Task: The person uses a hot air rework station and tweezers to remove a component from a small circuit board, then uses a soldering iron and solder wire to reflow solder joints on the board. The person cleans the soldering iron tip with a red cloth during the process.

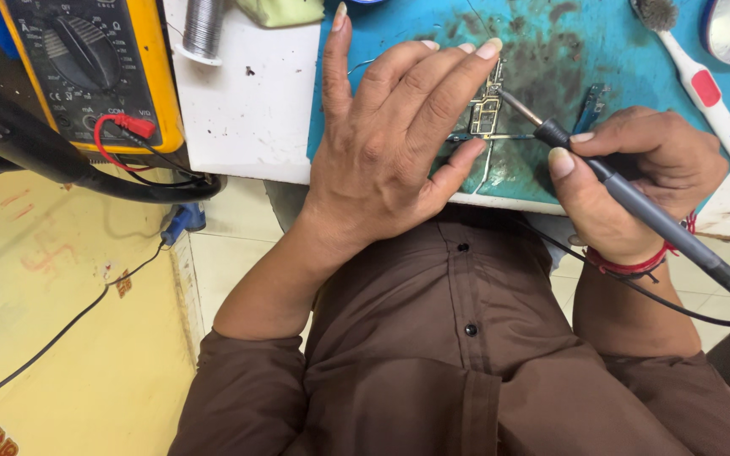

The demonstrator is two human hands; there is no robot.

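Left hand [382, 160] lies spread, pinning the board [485, 114]; right hand [635, 181] pinches the iron [601, 173]. Best keep the tip steady, touches brief.

Small electronics repair bench, workshop setting. Evidence: yellow digital multimeter [86, 63] with red and black probe leads [133, 139] plugged in; spool of solder wire [203, 29]; soldering iron [618, 190] over a bare circuit board [487, 110]; blue work mat [551, 51] stained dark with flux and scorch marks; worn cleaning toothbrush [694, 72] lying on the mat. Cables trail off the bench edge.
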